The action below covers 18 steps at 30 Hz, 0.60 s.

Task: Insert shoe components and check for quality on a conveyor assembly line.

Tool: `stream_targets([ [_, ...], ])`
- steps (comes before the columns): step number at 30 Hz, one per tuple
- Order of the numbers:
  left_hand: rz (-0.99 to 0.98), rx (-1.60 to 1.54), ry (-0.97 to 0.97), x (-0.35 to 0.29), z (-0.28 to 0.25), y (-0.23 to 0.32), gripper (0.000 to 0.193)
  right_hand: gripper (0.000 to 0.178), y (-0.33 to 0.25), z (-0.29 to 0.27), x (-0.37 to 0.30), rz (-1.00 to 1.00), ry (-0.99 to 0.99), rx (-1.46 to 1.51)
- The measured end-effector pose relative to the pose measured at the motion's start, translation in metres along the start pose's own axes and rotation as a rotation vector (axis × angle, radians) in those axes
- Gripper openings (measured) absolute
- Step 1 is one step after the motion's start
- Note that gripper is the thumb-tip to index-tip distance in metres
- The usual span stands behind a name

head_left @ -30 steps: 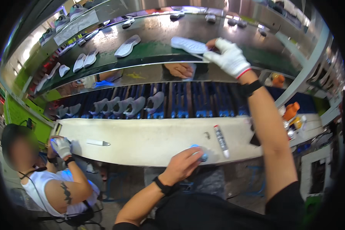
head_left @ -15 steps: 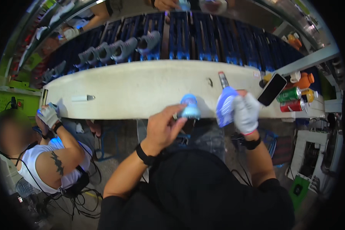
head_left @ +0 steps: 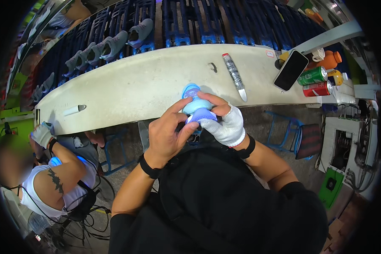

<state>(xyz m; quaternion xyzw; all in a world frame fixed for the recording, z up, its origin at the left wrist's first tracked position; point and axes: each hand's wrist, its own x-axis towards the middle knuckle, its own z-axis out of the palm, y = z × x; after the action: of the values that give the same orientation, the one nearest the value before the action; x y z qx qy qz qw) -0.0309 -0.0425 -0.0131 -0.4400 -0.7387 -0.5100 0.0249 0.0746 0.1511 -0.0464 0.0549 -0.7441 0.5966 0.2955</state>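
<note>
We had both hands on the work, just off the near edge of the pale table [head_left: 135,89]. Our bare left hand [head_left: 167,133] gripped the light-blue shoe [head_left: 194,106] from the left, its fingers closed in a pinch. Our right hand [head_left: 226,125], in a white glove with bare fingertips, gripped from the other side, its fingers on the shoe and the thumb by the lavender sole [head_left: 202,115].

As far as we could judge, the two pieces had been brought together at the near end, but we could not tell how the rest met, since our fingers covered much of it. The fit looked unsettled, with the sole seeming to flare toward us.

On the table, a wrapped tool [head_left: 233,72] with a red end lay beyond our right hand, untouched, near a small dark scrap [head_left: 213,67]. A phone [head_left: 291,70] lay farther right, beside a green can [head_left: 312,76] and a red can [head_left: 317,89]. Several grey shoes [head_left: 114,45] stood in a row on the blue slatted rack [head_left: 178,25], apart from our hands.
</note>
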Motion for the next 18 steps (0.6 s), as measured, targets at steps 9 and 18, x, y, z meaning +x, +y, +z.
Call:
stream_targets([
  [9, -0.038, 0.152, -0.069, -0.010, -0.001, -0.005, 0.025, 0.021, -0.012, -0.010, 0.010, 0.151, -0.181, -0.125],
  [18, -0.195, -0.051, -0.071, 0.011, -0.014, -0.001, 0.032, 0.051, 0.022, 0.000, 0.016, 0.046, -0.041, -0.097],
])
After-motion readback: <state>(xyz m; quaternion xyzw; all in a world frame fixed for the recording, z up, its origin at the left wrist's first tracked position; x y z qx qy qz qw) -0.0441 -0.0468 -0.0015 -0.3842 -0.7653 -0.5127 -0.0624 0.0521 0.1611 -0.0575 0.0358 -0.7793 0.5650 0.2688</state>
